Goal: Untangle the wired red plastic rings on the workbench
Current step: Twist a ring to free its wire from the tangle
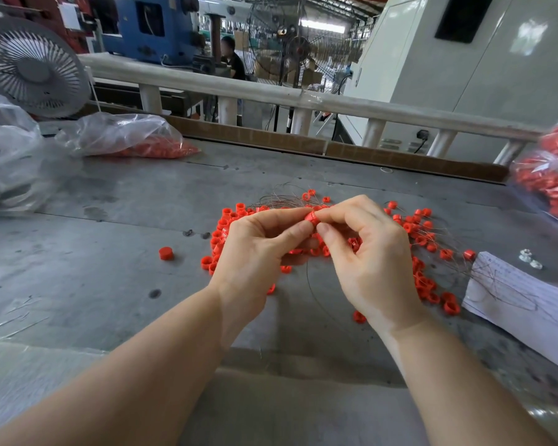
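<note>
Head view: fingertips [298,227] of left hand [255,252] and right hand [368,252] curl in and together pinch one red ring [312,218], held above the pile. Tangled red rings [422,249] on thin wire [281,201] lie spread on the grey workbench [126,204] under and right of both hands. One loose ring [166,253] sits apart to the left; paper sheet [522,300] at right, clear bag of red parts [126,136] far left.

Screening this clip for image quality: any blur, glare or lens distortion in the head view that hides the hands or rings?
Head view: wide-angle bending curves the railing; glare on the plastic bag at the left; soft blur at the right edge. The left hand, right hand and pinched red ring are sharp and evenly lit.
</note>
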Action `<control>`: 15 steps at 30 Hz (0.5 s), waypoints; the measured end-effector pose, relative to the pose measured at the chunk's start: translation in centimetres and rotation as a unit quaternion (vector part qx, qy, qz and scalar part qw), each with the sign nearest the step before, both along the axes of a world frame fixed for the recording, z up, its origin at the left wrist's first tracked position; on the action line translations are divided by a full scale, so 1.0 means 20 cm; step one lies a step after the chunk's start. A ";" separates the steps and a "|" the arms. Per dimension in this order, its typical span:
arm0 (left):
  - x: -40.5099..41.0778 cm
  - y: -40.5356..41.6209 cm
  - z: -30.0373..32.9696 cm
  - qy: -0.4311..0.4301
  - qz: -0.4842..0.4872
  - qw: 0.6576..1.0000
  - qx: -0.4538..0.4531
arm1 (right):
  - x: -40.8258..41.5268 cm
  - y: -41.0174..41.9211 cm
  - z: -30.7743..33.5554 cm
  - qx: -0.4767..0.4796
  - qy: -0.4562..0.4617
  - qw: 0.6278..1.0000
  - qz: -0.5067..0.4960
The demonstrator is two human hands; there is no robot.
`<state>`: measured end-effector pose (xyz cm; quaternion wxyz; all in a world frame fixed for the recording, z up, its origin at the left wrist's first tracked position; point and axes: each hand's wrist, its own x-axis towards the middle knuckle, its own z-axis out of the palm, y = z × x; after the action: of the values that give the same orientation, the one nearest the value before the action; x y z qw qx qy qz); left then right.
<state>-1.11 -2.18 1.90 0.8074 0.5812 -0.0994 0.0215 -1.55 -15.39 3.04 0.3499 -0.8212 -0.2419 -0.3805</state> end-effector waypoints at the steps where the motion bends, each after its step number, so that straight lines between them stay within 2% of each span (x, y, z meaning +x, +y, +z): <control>1: 0.00 0.00 0.00 -0.001 -0.002 1.000 0.003 | 0.00 0.00 0.00 0.013 0.008 1.000 0.005; 6: 0.00 0.00 0.00 -0.011 -0.002 1.000 0.016 | 0.01 -0.01 0.00 0.036 0.022 0.999 0.008; 15: -0.01 -0.01 0.01 -0.030 -0.004 1.000 -0.002 | 0.00 0.00 0.01 0.018 0.008 1.000 -0.023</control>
<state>-1.26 -2.28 2.04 0.8056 0.5778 -0.1260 0.0358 -1.59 -15.45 3.14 0.3572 -0.8234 -0.2131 -0.3861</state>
